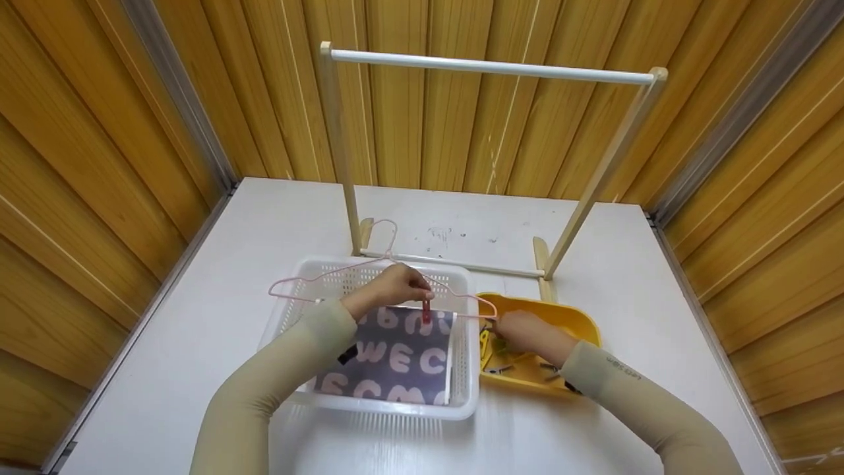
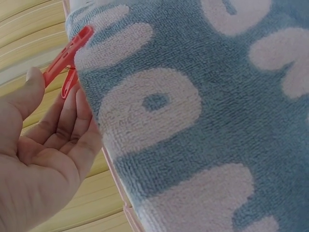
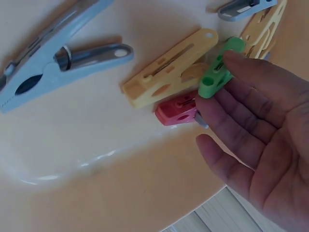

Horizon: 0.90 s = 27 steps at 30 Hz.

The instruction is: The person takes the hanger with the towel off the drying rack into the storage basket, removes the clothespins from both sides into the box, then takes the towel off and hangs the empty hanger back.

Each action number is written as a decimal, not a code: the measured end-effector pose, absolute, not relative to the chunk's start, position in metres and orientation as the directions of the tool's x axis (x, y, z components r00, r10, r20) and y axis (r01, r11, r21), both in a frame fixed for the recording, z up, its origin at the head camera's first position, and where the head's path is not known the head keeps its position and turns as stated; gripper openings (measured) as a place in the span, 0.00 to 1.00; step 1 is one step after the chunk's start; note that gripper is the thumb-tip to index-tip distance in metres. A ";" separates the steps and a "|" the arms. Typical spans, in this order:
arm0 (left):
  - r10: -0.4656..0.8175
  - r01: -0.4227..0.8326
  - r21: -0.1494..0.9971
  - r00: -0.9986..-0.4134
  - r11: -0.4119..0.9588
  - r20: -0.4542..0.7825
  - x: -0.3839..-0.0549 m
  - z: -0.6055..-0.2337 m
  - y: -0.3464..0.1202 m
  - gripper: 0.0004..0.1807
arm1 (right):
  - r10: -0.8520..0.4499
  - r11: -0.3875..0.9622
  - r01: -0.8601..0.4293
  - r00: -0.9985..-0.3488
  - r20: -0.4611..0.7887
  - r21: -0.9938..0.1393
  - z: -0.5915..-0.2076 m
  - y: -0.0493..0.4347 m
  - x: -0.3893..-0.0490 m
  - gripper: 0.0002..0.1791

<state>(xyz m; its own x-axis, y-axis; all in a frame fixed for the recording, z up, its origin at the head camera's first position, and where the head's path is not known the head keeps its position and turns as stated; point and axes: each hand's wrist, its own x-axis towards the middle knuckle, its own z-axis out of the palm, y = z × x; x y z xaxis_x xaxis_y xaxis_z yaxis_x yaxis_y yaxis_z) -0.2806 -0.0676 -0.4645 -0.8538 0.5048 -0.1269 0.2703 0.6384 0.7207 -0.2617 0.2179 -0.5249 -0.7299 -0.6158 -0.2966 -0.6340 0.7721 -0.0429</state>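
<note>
My left hand (image 1: 393, 285) pinches a red clothespin (image 2: 67, 58) by its handles. The pin straddles the top edge of a dark blue towel (image 1: 395, 359) with pale pink letters. That towel hangs over the lower bar of a pink hanger (image 1: 316, 276), above a white basket (image 1: 473, 369). Inside the yellow bin (image 1: 580, 315), my right hand (image 1: 527, 331) pinches a small green clothespin (image 3: 219, 72) between thumb and fingers. A yellow clothespin (image 3: 169, 67), a pink-red clothespin (image 3: 176, 110) and a larger blue-grey clothespin (image 3: 63, 53) lie around it.
Behind the basket and bin stands a wooden rack with a white top rail (image 1: 488, 66) and a low crossbar (image 1: 461, 265). The white table (image 1: 283, 211) is enclosed by wood-patterned walls (image 1: 99, 132) on the sides and back.
</note>
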 end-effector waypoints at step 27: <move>0.427 0.263 0.739 -0.904 0.620 -0.036 -0.272 -0.466 -0.061 0.09 | -0.606 0.795 -0.580 -0.750 -0.266 -0.178 -0.479 0.223 -0.267 0.12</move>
